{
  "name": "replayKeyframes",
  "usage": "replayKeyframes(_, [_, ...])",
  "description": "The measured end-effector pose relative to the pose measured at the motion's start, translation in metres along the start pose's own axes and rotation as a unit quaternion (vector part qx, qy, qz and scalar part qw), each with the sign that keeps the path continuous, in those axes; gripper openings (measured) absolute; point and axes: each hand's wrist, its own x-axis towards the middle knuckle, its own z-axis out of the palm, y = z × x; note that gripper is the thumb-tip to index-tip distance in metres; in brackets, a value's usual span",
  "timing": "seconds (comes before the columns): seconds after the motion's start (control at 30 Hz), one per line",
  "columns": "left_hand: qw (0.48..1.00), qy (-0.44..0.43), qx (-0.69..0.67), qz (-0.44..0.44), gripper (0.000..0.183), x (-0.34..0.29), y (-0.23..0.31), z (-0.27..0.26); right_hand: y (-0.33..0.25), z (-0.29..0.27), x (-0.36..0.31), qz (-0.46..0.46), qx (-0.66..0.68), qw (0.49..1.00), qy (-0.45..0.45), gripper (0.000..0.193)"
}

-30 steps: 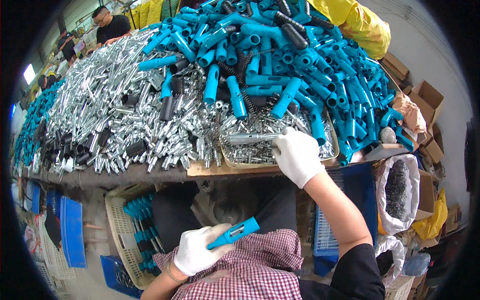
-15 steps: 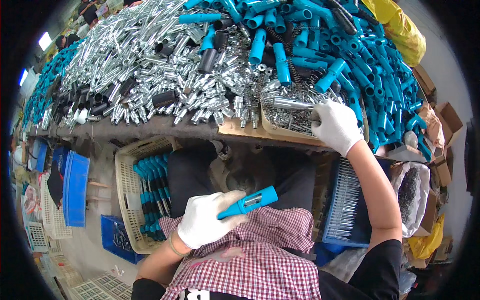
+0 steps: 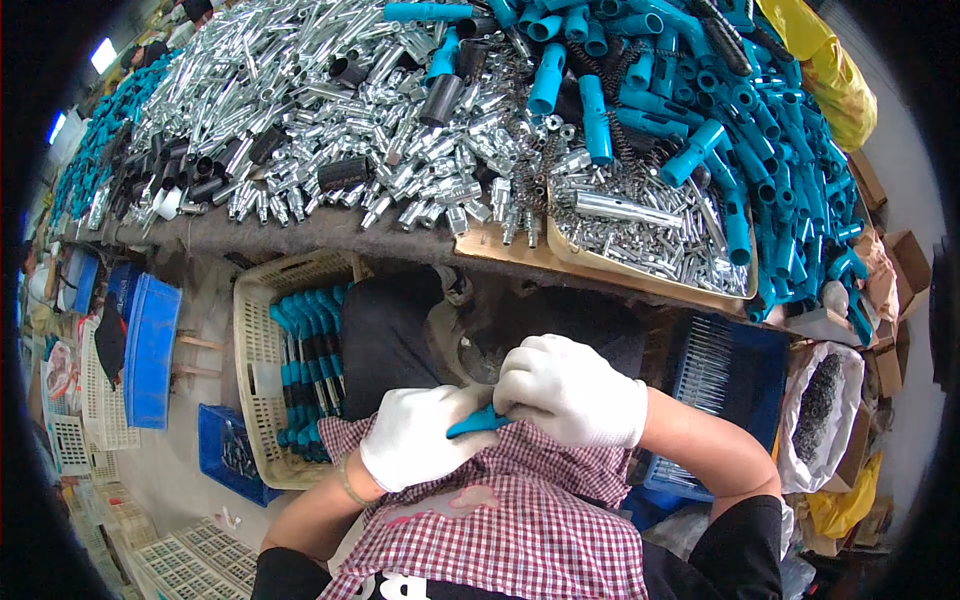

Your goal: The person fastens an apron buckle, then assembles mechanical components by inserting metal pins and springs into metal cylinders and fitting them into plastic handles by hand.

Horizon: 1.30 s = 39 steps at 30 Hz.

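Observation:
In front of my apron, my left hand [image 3: 422,437] is closed around a teal tubular housing [image 3: 477,424], and only a short stretch of it shows. My right hand [image 3: 572,391] is brought up against the left, its fingers bent and pinched at the housing's far end. Those fingers cover that end, and any small part between them is hidden. Beyond the hands, on the bench edge, a shallow tray [image 3: 600,263] holds many small metal pins and springs. A shiny slotted metal tube [image 3: 628,208] lies on top of them.
Teal housings [image 3: 650,105] pile at the bench's right, silvery metal parts [image 3: 290,110] at its left. A cream basket [image 3: 250,345] with teal-and-black assembled pieces stands left of my legs. On the right are a blue bin [image 3: 755,370] of metal rods and a white sack [image 3: 843,400].
My right hand has come back from the tray to the teal housing and now covers its far end. The left hand keeps its hold. The view has shifted slightly.

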Motion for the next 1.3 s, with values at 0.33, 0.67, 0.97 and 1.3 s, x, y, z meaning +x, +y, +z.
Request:
replayKeyframes(0.33, [1.0,0.004,0.022,0.005,0.052,-0.004,-0.004,0.01,-0.05,0.032,0.007,0.13,-0.298,0.94,-0.105,0.012])
replayKeyframes(0.67, [0.995,-0.073,0.029,0.057,0.042,-0.017,-0.002,0.024,0.026,0.029,-0.034,0.31,0.308,0.849,-0.297,0.044])
replayKeyframes(0.97, [0.991,-0.109,0.029,0.065,0.041,-0.006,-0.009,0.027,0.019,0.051,-0.059,0.283,0.317,0.893,-0.146,0.044])
replayKeyframes(1.3, [0.974,-0.217,-0.006,0.069,0.048,0.012,-0.028,0.02,0.029,0.055,-0.075,0.329,0.357,0.872,-0.059,0.045])
